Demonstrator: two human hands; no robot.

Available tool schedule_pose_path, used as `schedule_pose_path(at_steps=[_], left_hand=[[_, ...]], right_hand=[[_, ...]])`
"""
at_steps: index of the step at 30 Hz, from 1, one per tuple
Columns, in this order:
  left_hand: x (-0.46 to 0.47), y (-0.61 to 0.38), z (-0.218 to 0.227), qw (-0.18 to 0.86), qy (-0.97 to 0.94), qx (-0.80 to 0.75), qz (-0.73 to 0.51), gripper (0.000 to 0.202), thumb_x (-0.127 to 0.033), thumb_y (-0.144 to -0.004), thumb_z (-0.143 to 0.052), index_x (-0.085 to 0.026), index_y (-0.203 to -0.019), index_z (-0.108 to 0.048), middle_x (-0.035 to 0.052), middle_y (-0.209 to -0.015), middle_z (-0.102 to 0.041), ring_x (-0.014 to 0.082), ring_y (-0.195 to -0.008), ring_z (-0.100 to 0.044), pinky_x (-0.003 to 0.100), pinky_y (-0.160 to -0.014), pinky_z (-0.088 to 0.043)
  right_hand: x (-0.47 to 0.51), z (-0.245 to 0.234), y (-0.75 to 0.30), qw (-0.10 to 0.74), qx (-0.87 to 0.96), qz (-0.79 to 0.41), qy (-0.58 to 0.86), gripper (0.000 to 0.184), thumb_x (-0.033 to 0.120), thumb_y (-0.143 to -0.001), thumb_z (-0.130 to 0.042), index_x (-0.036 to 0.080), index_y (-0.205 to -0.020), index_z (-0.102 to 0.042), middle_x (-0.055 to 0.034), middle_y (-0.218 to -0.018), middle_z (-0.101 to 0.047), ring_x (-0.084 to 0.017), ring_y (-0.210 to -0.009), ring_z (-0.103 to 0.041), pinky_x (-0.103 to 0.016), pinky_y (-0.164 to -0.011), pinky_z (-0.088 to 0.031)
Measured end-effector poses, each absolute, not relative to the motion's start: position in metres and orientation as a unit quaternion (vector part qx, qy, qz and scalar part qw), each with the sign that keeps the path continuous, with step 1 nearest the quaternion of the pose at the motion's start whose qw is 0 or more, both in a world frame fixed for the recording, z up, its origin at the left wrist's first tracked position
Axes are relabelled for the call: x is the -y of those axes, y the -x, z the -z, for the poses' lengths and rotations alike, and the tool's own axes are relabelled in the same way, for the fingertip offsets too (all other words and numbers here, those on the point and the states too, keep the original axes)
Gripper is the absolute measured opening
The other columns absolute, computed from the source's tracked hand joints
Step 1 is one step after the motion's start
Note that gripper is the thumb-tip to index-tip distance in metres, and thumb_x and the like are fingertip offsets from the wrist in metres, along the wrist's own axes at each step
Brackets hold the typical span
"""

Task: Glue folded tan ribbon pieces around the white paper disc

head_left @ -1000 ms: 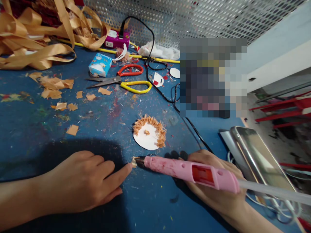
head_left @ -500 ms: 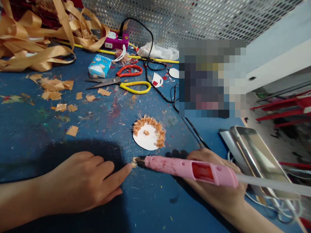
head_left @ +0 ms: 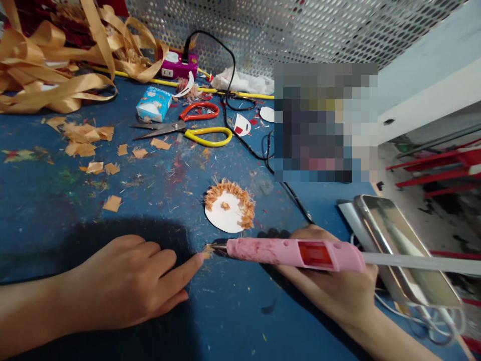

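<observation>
Two hands meet at one small scrap [head_left: 207,250] of ribbon on the blue surface [head_left: 233,311], nearer the person than a white disc [head_left: 227,219] edged partly with tan tufts. The left hand [head_left: 139,281] sets its index finger on the scrap, apparently pinning it; the other fingers curl, and whether they close on anything I cannot tell. The right hand [head_left: 334,291] is wrapped round a pink glue gun [head_left: 278,253], its tip at the scrap.

The finger lies so near the tip that a slip, or glue spreading, could burn it. Should the finger lift early, the scrap could stick to the tip. The glue stick [head_left: 421,262] juts out over the phone [head_left: 409,245] in this view, so a knock there could swing the gun. A snag in the black cord [head_left: 296,200], if it feeds the gun, could tug it.
</observation>
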State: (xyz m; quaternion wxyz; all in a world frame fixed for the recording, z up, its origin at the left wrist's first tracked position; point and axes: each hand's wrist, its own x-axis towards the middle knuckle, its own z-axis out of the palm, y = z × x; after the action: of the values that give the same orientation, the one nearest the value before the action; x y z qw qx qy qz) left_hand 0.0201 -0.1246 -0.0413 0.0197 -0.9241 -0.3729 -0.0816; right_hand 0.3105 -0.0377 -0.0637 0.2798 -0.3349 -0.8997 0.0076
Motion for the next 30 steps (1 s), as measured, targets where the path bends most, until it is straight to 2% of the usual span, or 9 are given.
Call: schedule_pose_path(at_steps=[7,13,21,26,30], left_hand=[[0.125,-0.02,0.041,0.016,0.926,0.369,0.076,0.034,-0.026,-0.1,-0.037,-0.017,-0.121,-0.061,-0.0043,-0.06,-0.058,0.0158,-0.044,-0.055,0.032,-0.043,-0.039],[0.125,-0.021,0.042,0.016,0.924,0.372,0.084,0.032,-0.029,-0.098,-0.043,-0.017,-0.121,-0.061,-0.0048,-0.059,-0.058,0.0159,-0.044,-0.056,0.032,-0.042,-0.039],[0.124,-0.02,0.042,0.015,0.926,0.37,0.076,0.031,-0.03,-0.097,-0.046,-0.017,-0.121,-0.061,-0.0047,-0.06,-0.058,0.0159,-0.045,-0.055,0.032,-0.043,-0.038],[0.127,-0.019,0.043,0.016,0.926,0.369,0.072,0.032,-0.03,-0.098,-0.043,-0.017,-0.123,-0.059,-0.0039,-0.062,-0.06,0.0152,-0.046,-0.056,0.031,-0.045,-0.037],[0.127,-0.018,0.045,0.02,0.926,0.37,0.073,0.033,-0.031,-0.098,-0.043,-0.017,-0.123,-0.059,-0.004,-0.061,-0.06,0.0145,-0.046,-0.055,0.03,-0.047,-0.037]], right_hand=[[0.037,0.058,-0.309,0.264,0.909,0.019,0.323,0.019,0.034,-0.09,-0.057,0.022,-0.076,-0.052,0.0016,-0.06,-0.061,-0.012,-0.047,-0.059,-0.026,-0.042,-0.04],[0.036,0.055,-0.309,0.274,0.906,-0.006,0.321,0.012,0.025,-0.086,-0.059,0.024,-0.078,-0.05,0.0026,-0.059,-0.06,-0.013,-0.045,-0.059,-0.025,-0.042,-0.042],[0.037,0.05,-0.309,0.284,0.904,-0.006,0.32,0.013,0.014,-0.083,-0.054,0.024,-0.078,-0.049,0.0033,-0.055,-0.056,-0.012,-0.041,-0.054,-0.024,-0.04,-0.041],[0.037,0.049,-0.31,0.285,0.906,-0.003,0.313,0.014,0.011,-0.082,-0.054,0.024,-0.078,-0.049,0.0036,-0.054,-0.056,-0.011,-0.04,-0.054,-0.024,-0.04,-0.041],[0.036,0.051,-0.312,0.288,0.906,0.0,0.311,0.011,0.015,-0.084,-0.054,0.024,-0.079,-0.049,0.0032,-0.055,-0.056,-0.011,-0.04,-0.053,-0.023,-0.039,-0.041]])
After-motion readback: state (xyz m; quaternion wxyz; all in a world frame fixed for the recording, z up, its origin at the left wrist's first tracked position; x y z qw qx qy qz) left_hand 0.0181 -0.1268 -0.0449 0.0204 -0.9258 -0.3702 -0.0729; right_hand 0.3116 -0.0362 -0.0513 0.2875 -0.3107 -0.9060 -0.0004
